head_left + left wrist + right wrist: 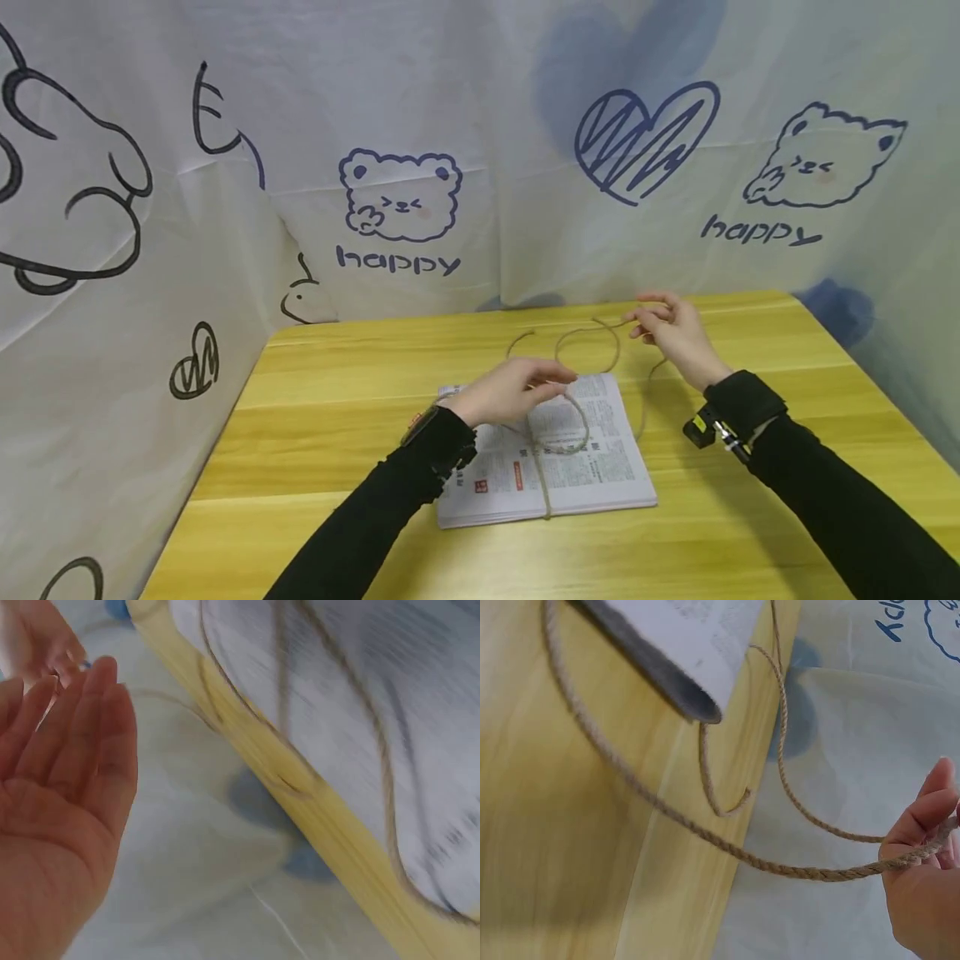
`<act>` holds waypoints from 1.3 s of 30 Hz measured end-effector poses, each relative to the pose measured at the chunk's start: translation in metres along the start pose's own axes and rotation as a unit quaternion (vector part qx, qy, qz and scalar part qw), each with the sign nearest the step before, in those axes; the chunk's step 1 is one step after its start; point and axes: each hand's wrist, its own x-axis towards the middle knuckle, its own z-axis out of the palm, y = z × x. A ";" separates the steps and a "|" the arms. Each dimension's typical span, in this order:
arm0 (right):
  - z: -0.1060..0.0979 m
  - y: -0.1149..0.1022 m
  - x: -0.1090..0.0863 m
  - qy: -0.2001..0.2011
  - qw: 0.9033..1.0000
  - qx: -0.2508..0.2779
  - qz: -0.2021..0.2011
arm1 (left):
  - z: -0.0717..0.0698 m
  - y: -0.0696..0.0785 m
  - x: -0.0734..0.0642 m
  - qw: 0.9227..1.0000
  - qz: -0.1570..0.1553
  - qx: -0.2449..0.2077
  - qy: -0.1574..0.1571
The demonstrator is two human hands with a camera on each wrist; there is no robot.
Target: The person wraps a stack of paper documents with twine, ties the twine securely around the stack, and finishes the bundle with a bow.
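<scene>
Filling the lower view, a yellow table (345, 400) is backed by a pale cloth (517, 117) with line drawings. Near the table's middle, a flat stack of papers (615, 467) is laid. Some weight may be expected of it as a whole, with bendy sheets that could be slid out of line; it would best be gripped by two opposite edges and kept square. Across its top and down over the near edge, twine (810, 873) is run, with more of it looped above the papers and trailed onto the table beyond. Being light, limp and rough, the twine should be easily pinched and hardly harmed; it would best be held near a loose end. Above the papers, the left hand (510, 392) is poised with its fingers pointed right, loosely extended, and nothing seen gripped; whether the nearby loop is touched cannot be told. Beyond the papers' far right corner, the right hand (678, 333) is stretched forward, its fingers bent, with twine pinched between thumb and fingers.
</scene>
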 end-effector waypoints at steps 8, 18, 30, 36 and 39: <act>0.012 -0.002 0.002 -0.042 0.998 -0.031 -0.045 | -0.026 -0.041 -0.040 0.991 -0.078 0.041 0.097; 0.051 -0.033 0.000 -0.175 0.973 0.013 -0.148 | -0.040 -0.048 -0.045 0.985 -0.086 0.003 0.153; 0.064 -0.038 -0.005 -0.276 0.945 0.046 -0.172 | -0.019 -0.030 0.005 0.993 0.000 0.065 0.103; 0.057 -0.029 -0.007 -0.261 0.957 0.005 -0.128 | -0.036 -0.030 -0.010 0.996 0.020 0.034 0.077; 0.052 -0.023 -0.009 -0.251 0.963 -0.036 -0.087 | -0.053 -0.027 -0.028 0.998 0.014 0.004 0.065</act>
